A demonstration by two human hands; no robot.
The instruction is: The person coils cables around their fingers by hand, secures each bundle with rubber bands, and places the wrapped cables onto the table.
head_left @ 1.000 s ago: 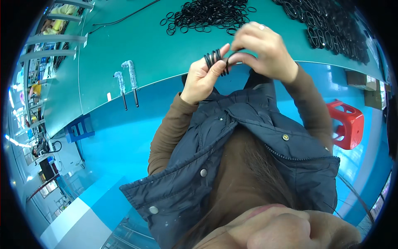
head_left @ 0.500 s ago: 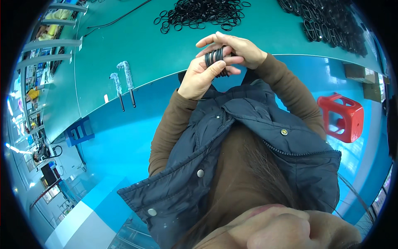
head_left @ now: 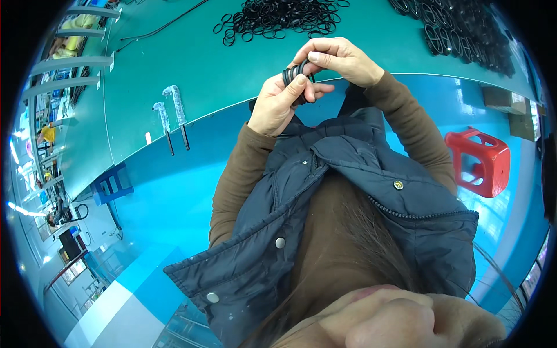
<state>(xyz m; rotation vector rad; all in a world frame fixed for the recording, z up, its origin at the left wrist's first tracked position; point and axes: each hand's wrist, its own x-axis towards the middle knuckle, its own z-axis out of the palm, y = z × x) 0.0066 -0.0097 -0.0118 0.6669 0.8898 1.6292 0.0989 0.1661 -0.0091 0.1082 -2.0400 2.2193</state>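
Note:
Several black rubber rings circle the fingers of my left hand, whose thumb presses against them. My right hand is just to the right, its thumb and forefinger pinching a black ring at the far end of that row. Both hands are held up at the near edge of the green table. Beyond them lies a loose heap of black rings. Parts of the rings are hidden behind my left fingers.
Two plastic-wrapped tools with dark handles jut over the table's near edge at left. Bundled black loops cover the far right. A red stool stands on the blue floor, near cardboard boxes. A blue stool sits under the table.
My right hand has risen slightly and turned, its thumb and forefinger now closing on a ring. The rings on my left fingers have shifted a little left.

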